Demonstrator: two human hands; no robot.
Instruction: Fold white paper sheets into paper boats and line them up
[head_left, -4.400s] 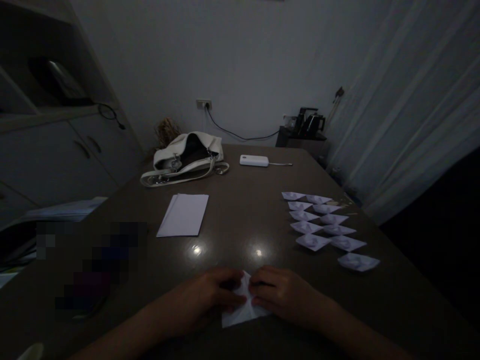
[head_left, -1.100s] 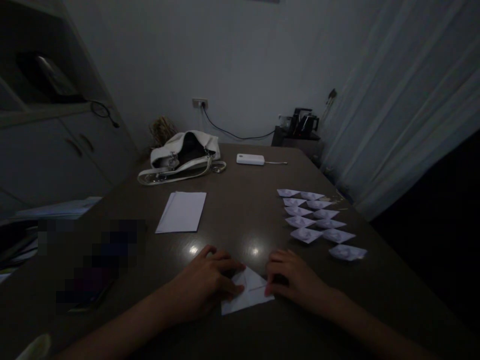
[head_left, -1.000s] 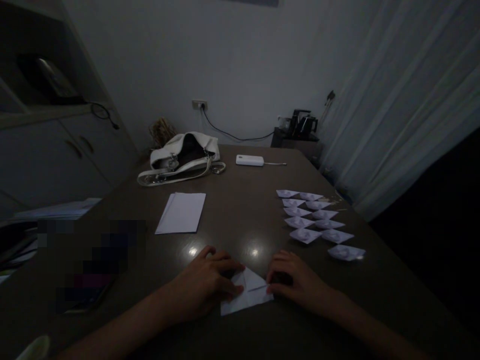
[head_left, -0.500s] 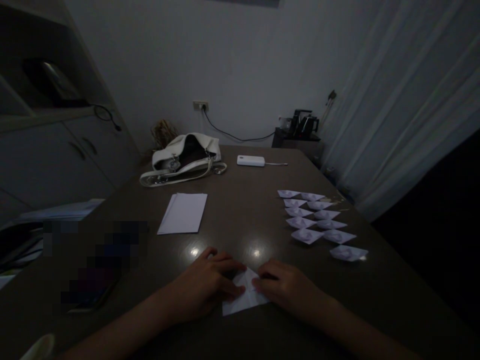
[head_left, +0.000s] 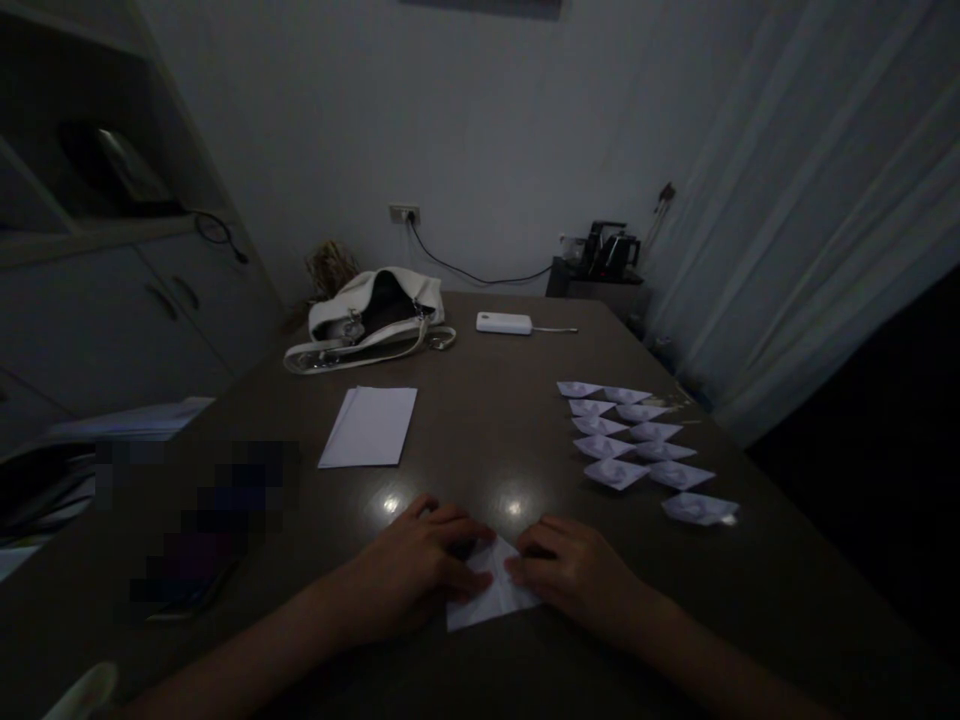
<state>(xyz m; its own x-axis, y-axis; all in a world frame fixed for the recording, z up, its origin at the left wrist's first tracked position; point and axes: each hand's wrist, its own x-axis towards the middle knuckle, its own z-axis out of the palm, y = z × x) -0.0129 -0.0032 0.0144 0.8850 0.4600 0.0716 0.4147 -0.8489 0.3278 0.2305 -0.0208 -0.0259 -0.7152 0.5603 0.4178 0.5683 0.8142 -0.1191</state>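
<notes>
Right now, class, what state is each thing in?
Creased paper: partly folded
Left fingers: on the creased paper
Right fingers: on the creased paper
Paper boats: folded, in two columns
Paper sheets: flat, stacked
White handbag: open
White power bank: lying flat, cable attached
Black plug: in the wall socket
Cabinet doors: shut

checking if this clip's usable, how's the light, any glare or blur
Head view: dim overall, near black at far right; head view: two glare spots on the table, neither on the folded paper; head view: blocky pixelation hides a patch left of the left hand; head view: folds in the paper boats look soft.
</notes>
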